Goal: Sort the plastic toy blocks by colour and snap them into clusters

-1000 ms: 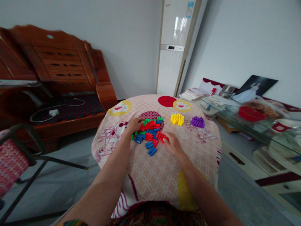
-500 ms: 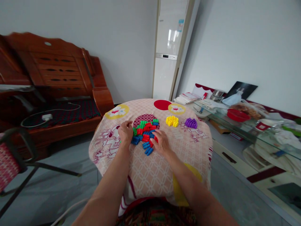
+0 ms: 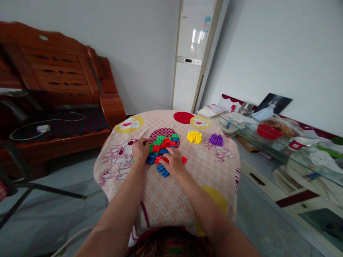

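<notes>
A mixed pile of plastic building blocks lies on the round table, with green blocks (image 3: 161, 139) at the back, red blocks (image 3: 165, 143) through the middle and blue blocks (image 3: 163, 171) in front. My left hand (image 3: 140, 150) rests at the pile's left edge with its fingers curled; whatever they hold is hidden. Over the right side of the pile my right hand (image 3: 174, 162) lies palm down, fingers spread, touching red and blue blocks. One red block (image 3: 184, 160) shows just right of that hand. Separate groups of yellow blocks (image 3: 194, 137) and purple blocks (image 3: 216, 139) stand farther right.
A patterned cloth (image 3: 166, 200) covers the table. At the left are a wooden bench (image 3: 61, 75) and a folding chair's leg (image 3: 50, 190). A cluttered glass-topped cabinet (image 3: 268, 151) stands right, and a tall white air conditioner (image 3: 187, 82) behind.
My right hand has moved slightly left over the pile, and a red block now shows at its right. My left hand stays by the pile's left edge. The view has shifted a little.
</notes>
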`<state>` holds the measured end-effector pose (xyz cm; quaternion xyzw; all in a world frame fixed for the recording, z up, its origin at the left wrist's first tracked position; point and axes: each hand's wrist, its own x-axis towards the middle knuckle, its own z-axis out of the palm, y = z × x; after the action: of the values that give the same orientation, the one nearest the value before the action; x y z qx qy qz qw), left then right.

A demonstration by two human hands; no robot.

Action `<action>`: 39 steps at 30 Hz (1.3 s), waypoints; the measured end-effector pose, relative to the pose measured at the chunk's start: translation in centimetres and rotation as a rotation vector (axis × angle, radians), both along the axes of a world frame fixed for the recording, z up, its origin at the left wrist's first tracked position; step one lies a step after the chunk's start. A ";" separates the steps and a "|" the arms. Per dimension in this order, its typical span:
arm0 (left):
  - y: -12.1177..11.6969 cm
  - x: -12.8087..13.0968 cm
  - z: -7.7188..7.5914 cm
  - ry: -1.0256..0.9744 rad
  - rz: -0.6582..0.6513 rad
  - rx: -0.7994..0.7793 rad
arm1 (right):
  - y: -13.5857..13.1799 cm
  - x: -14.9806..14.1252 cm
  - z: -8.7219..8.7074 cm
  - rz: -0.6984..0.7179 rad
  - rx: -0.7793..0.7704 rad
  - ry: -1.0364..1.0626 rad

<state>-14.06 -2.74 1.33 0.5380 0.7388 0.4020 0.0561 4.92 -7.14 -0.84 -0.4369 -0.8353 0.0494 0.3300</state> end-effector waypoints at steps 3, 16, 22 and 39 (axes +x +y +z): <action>0.0 0.0 -0.2 0.003 -0.011 0.008 | -0.3 -0.5 0.3 0.020 -0.026 -0.027; -0.1 -0.6 -0.1 -0.080 0.009 -0.014 | -0.9 -2.2 -0.2 -0.004 -0.044 0.096; 0.1 -0.6 -0.2 -0.084 0.011 -0.019 | -1.3 -0.5 -0.1 -0.096 -0.056 0.239; -0.2 -0.4 0.0 -0.121 -0.015 -0.007 | -5.3 -0.6 0.6 -0.005 0.006 -0.049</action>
<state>-14.48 -2.96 1.31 0.5181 0.7313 0.4309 0.1055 4.37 -12.46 -0.23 -0.4390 -0.8423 0.0354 0.3107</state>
